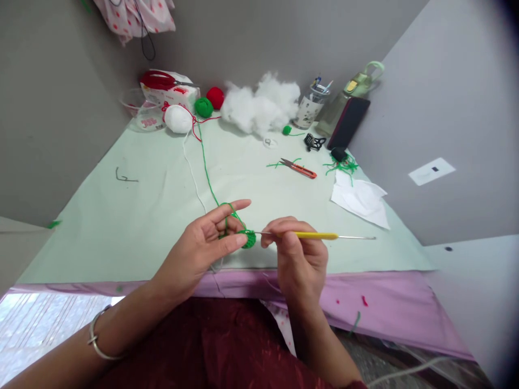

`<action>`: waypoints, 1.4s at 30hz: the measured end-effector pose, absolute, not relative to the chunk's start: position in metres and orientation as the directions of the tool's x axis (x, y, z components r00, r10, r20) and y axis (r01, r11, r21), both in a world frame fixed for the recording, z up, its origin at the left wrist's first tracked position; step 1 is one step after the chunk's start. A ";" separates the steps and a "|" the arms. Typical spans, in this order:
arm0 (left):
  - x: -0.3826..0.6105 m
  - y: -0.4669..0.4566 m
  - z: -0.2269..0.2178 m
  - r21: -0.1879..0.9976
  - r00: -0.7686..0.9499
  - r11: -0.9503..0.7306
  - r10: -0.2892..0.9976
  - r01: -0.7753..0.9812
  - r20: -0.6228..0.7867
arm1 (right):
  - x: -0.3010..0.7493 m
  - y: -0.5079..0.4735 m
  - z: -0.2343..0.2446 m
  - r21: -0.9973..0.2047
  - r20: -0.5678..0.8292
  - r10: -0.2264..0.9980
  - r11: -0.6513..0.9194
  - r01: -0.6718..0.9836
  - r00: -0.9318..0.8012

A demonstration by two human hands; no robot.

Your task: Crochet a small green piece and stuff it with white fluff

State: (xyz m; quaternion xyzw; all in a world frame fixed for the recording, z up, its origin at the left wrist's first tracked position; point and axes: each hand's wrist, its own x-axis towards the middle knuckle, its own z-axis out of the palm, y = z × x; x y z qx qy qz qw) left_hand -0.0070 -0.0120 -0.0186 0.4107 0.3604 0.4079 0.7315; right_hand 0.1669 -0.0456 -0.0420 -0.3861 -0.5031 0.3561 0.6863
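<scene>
My left hand (211,237) pinches a small round piece of green crochet (248,240) between thumb and fingers, its index finger stretched out to the right. Green yarn (207,175) loops over those fingers and runs back to a green yarn ball (203,107). In my right hand (300,248) is a crochet hook with a yellow handle (316,235), held level. The hook's thin metal tip meets the top edge of the green piece. Its other metal end points right, away from the work.
White stuffing (261,105) lies at the back beside red (215,98) and white (178,119) yarn balls. Orange thread snips (300,168) and green scraps rest right of centre. Further right are white paper (359,200), a dark phone-like slab (348,123), a bottle (334,116) and a pen cup (310,108).
</scene>
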 end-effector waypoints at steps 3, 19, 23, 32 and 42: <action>-0.006 -0.015 -0.020 0.924 0.402 0.288 0.899 -0.250 -0.172 | 0.167 -0.042 -0.046 -0.906 0.360 0.911 0.393 -0.160 0.200; -0.006 -0.012 -0.018 0.800 0.581 0.522 0.763 -0.296 -0.283 | 0.171 -0.040 -0.041 -0.883 0.269 0.944 0.322 -0.342 0.194; -0.003 -0.011 -0.019 0.779 0.603 0.532 0.754 -0.331 -0.259 | 0.170 -0.039 -0.041 -0.896 0.197 0.968 0.242 -0.373 0.155; 0.003 -0.020 -0.025 0.911 0.410 0.300 0.897 -0.284 -0.167 | 0.161 -0.045 -0.049 -0.917 0.354 0.905 0.386 -0.102 0.237; -0.006 -0.015 -0.024 0.943 0.401 0.278 0.897 -0.184 -0.186 | 0.163 -0.038 -0.047 -0.857 0.276 0.939 0.338 -0.389 0.207</action>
